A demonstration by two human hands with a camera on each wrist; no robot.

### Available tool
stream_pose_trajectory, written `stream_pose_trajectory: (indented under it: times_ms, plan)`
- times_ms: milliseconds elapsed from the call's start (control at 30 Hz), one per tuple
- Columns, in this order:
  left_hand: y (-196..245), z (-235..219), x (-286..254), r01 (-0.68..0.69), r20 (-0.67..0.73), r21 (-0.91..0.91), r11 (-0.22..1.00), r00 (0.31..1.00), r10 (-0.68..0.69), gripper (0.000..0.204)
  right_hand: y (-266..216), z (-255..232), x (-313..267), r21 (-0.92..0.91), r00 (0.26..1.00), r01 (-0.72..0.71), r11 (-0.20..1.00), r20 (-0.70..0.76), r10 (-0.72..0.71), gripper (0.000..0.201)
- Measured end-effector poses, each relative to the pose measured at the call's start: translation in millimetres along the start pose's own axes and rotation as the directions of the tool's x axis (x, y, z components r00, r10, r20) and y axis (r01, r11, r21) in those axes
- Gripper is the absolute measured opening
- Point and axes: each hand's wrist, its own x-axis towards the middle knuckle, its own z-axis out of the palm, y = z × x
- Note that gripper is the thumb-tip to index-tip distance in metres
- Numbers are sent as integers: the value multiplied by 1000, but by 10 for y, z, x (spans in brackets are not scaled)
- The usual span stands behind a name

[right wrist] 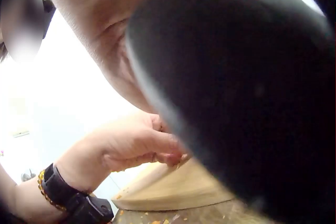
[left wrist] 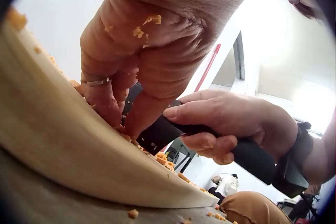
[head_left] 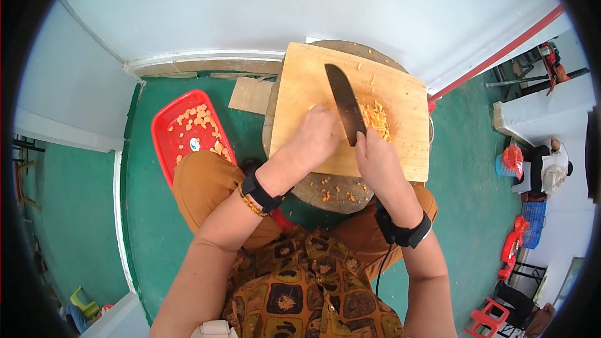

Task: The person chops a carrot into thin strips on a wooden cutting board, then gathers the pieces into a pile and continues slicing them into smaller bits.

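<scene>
My right hand [head_left: 379,161] grips the handle of a dark-bladed knife [head_left: 344,101], whose blade lies across the wooden board [head_left: 300,81], its tip toward the wall. Left of the blade, my left hand [head_left: 317,136] has its fingertips bent down at the board; in the left wrist view the left hand [left wrist: 152,40] has orange bits on its skin and its fingers close to the blade. What lies under those fingertips is mostly hidden. Orange shreds [head_left: 375,119] are piled right of the blade. The right wrist view shows the left hand [right wrist: 131,142] past a large dark shape.
The board rests on a round wooden block [head_left: 335,194] strewn with orange scraps. On the green floor at left stands a red tray [head_left: 164,144] holding orange slices [head_left: 200,112]. A wall rises beyond the board. Red stools [head_left: 488,318] and baskets [head_left: 534,222] stand at far right.
</scene>
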Motion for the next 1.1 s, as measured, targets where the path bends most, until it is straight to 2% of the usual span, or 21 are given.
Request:
stream_pose_trajectory:
  times_ms: [167, 267, 367, 433, 533, 567, 633, 767, 900, 967, 1100]
  plan:
    - [-1, 2, 65, 81, 65, -34, 996, 995, -79, 19, -99, 43, 99, -58, 998, -44, 997, 32, 46, 24]
    - [34, -53, 143, 229, 176, 5, 973, 958, -226, 20, -41, 161, 263, -35, 1000, -1, 999, 11, 1, 24]
    - [-15, -18, 119, 156, 112, -15, 988, 982, -153, 21, 21, 206, 383, -7, 999, 36, 999, -16, -36, 25]
    - [-11, -51, 120, 173, 120, 9, 985, 978, -173, 23, 20, 110, 322, 26, 998, 42, 999, -37, -41, 25]
    - [73, -186, 88, 227, 149, -20, 974, 964, -221, 26, -120, -116, 219, 126, 984, -178, 976, 52, 173, 26]
    - [96, -231, 99, 237, 164, -39, 971, 960, -228, 28, -175, -181, 199, 106, 992, -128, 986, 17, 127, 27]
    - [49, -260, 91, 213, 84, -58, 975, 975, -207, 27, -269, -274, 172, 62, 998, -30, 998, -57, 34, 28]
    - [24, -338, 100, 125, -67, -31, 992, 990, -127, 22, -333, -212, 165, 15, 998, -9, 1000, -54, 10, 27]
    - [-34, -294, 84, 116, -50, 58, 992, 992, -113, 22, -120, 119, 183, -61, 1000, -3, 998, -22, 1, 26]
    - [-21, -284, 76, 157, -6, 88, 984, 988, -157, 22, -47, 134, 214, -58, 999, 23, 998, -28, -25, 26]
    - [-115, -199, 52, 82, -70, 98, 992, 995, -76, 17, -142, -34, 236, -38, 999, 9, 999, -46, -11, 26]
